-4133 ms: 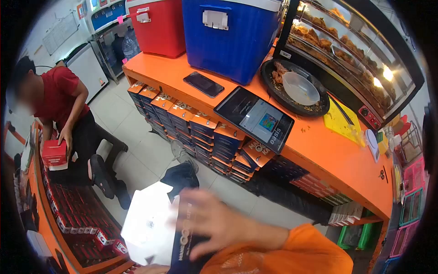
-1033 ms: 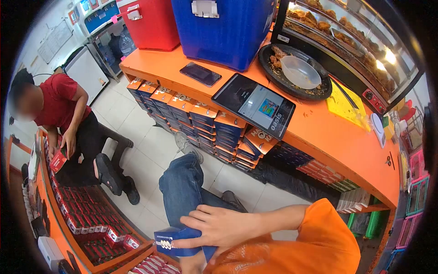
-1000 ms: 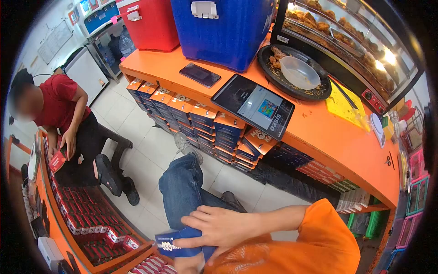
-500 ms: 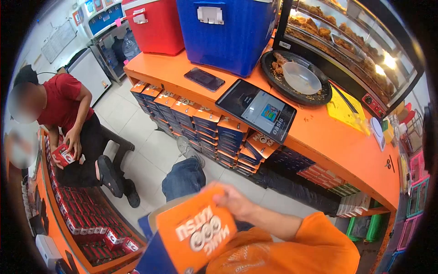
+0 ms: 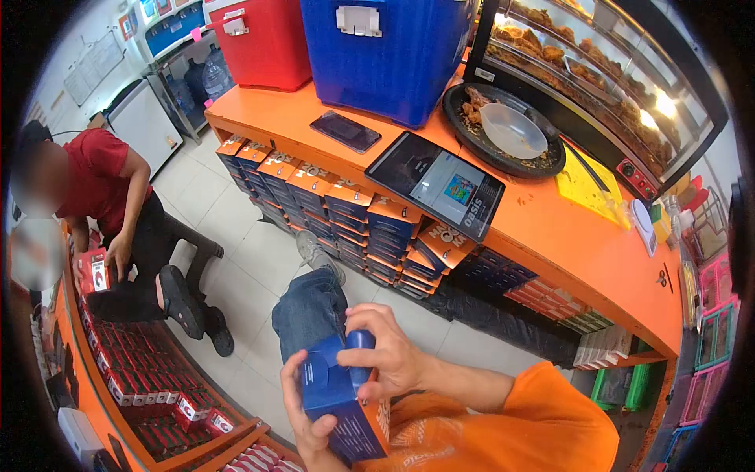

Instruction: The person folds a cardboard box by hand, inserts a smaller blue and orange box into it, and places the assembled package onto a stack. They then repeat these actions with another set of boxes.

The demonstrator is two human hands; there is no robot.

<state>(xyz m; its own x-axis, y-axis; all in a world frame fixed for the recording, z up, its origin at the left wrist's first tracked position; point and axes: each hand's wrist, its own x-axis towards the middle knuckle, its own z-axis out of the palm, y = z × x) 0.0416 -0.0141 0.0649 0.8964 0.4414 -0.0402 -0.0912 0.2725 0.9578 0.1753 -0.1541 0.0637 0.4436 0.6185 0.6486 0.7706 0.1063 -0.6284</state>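
A blue-and-orange cardboard box [image 5: 342, 409] is held over my lap with its blue sides toward me. My left hand [image 5: 307, 405] wraps round its near left side, with the thumb on the blue panel. My right hand [image 5: 385, 354] is at the top right, its fingers closed round a blue flap that curves upward. The orange printed face shows only as a sliver at the right. Stacked boxes [image 5: 338, 204] of the same colours fill the shelf under the orange counter.
On the orange counter [image 5: 550, 236] lie a tablet [image 5: 436, 185], a phone [image 5: 346, 130] and a black tray [image 5: 543, 167]. A blue cooler [image 5: 385, 63] and a food display case [image 5: 598, 79] stand behind. At left, a seated person [image 5: 110, 181] handles a red box [image 5: 93, 271] beside shelved red boxes.
The box has turned from its orange printed face to its blue sides. My left hand has come into view on it, and my right hand has shifted to the flap.
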